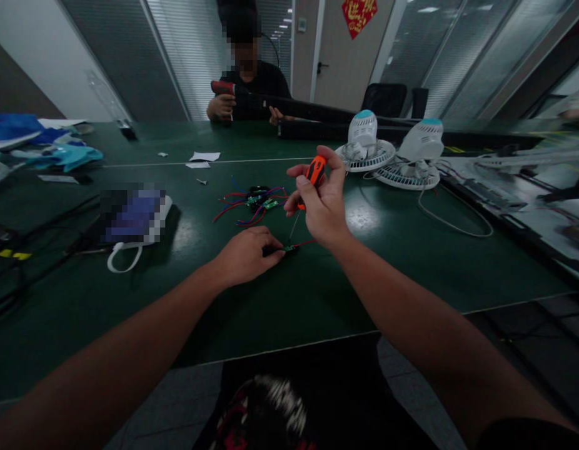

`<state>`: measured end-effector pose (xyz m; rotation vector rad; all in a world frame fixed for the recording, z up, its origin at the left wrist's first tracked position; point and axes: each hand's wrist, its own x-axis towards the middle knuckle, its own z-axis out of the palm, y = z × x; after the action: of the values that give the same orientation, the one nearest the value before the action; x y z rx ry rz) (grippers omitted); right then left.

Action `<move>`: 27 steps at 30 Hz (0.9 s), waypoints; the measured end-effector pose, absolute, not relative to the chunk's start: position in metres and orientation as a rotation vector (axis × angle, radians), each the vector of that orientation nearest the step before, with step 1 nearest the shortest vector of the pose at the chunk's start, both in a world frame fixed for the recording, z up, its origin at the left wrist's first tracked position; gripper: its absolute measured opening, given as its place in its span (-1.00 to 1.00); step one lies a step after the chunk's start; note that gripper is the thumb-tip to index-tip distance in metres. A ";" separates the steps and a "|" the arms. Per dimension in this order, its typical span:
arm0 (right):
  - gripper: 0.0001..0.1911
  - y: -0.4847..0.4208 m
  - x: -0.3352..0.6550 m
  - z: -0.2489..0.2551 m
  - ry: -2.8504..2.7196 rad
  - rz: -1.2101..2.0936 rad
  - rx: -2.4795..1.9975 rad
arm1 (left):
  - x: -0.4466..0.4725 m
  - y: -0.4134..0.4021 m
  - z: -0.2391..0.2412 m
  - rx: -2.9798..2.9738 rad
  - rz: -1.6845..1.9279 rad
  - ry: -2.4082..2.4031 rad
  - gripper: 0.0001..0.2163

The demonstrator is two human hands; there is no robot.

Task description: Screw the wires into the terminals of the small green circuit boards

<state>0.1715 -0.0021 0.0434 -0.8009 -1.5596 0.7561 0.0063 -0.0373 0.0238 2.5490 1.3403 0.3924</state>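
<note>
My right hand (pixel 324 206) is closed around the orange and black handle of a screwdriver (pixel 316 172). Its thin shaft slants down to a small green circuit board (pixel 289 249) on the table. Fingers of my left hand (pixel 247 255) pinch the left end of that board, along with a dark part I cannot make out. A red wire runs from the board to the right. Just beyond my hands lies a bunch of similar small boards (pixel 269 204) with red and blue wires.
Two white fan heads (pixel 363 134) stand at the right back, a grey cable trailing from one. At left lie a pixelated device (pixel 134 215) with a white strap, black cables and blue cloths (pixel 67 156). Across the green table (pixel 317 306), a person holds a red power tool (pixel 222 87).
</note>
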 end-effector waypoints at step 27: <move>-0.60 0.003 0.161 0.023 -1.569 0.851 -0.451 | 0.005 -0.039 0.023 2.486 0.406 1.287 -0.78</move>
<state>0.1614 0.0031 0.0230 -0.4512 -1.5692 0.8508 0.0049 -0.0387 0.0228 2.4864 1.2875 0.4064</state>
